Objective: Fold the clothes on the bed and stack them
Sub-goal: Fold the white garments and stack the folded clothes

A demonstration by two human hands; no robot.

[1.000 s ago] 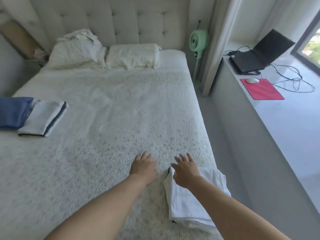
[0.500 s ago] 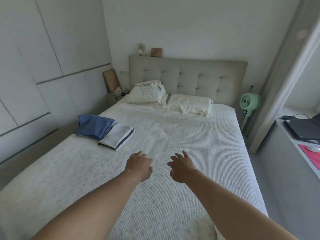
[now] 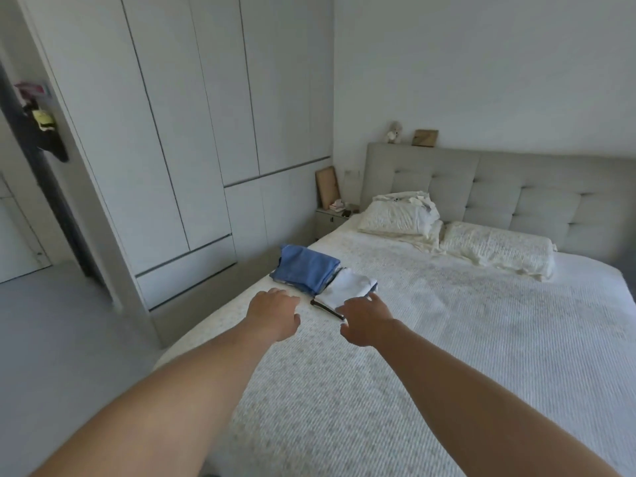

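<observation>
A folded blue garment (image 3: 306,271) lies near the left edge of the bed (image 3: 447,339). Right beside it sits a folded white garment with a dark trim (image 3: 344,290). My left hand (image 3: 273,313) hovers just in front of the blue garment, fingers loosely apart and holding nothing. My right hand (image 3: 366,320) is spread over the near corner of the white garment, hiding part of its edge; whether it touches the cloth is unclear. The folded white towel seen earlier is out of view.
Two pillows (image 3: 495,249) and a crumpled white cloth (image 3: 409,199) lie by the grey headboard (image 3: 516,197). A bedside table (image 3: 332,220) stands left of the bed. White wardrobe doors (image 3: 192,149) line the left wall, with a narrow floor strip between.
The view has swung left and up, away from the window side. Both hands have left the white towel and reached across the bed to the two folded garments.
</observation>
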